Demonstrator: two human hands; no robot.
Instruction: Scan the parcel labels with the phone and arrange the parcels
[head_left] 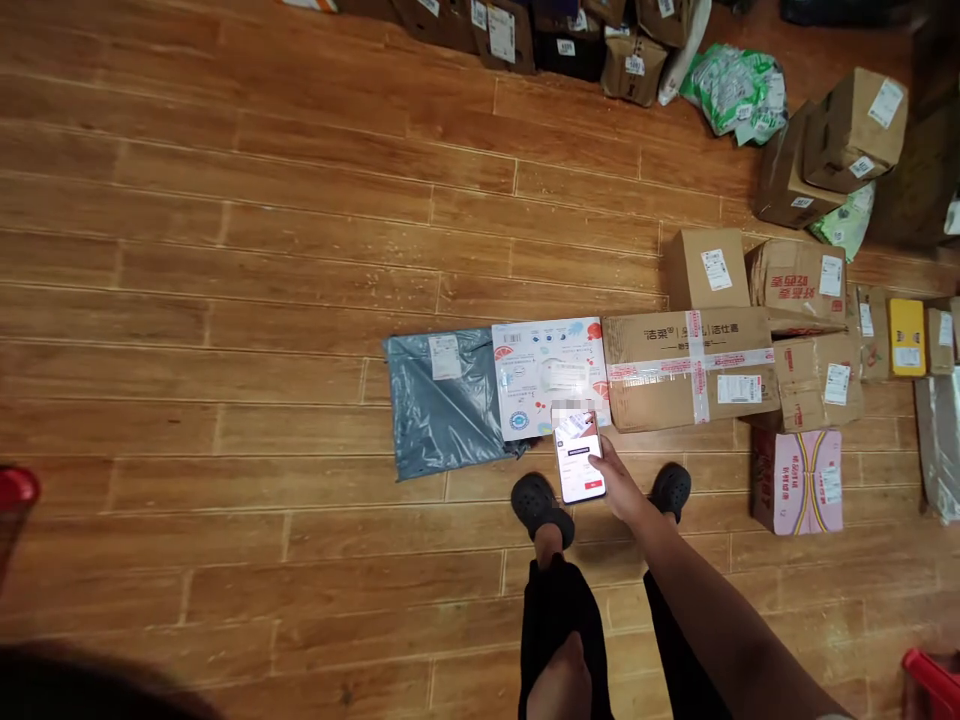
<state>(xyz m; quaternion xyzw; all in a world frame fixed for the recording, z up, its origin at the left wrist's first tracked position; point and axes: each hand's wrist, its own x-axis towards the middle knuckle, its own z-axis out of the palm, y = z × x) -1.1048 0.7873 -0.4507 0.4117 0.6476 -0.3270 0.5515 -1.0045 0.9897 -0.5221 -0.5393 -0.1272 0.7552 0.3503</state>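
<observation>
My right hand (616, 480) is closed around a phone (579, 462) with a lit screen, its thumb on the display. The phone is above the near edge of a white box with fruit prints (525, 385) and a label. To the left of that box lies a grey plastic parcel (442, 410) with a white label. A large brown carton (660, 400) with crossed tape adjoins the white box on the right. My left hand is not in view.
More cartons (821, 380) and a pink box (806, 485) stand at the right. Parcels (634, 70) line the top edge, with a green bag (739, 90) beside them. Red objects show at the left edge (16, 487) and bottom right. My feet in black clogs (536, 505) stand on the wooden floor.
</observation>
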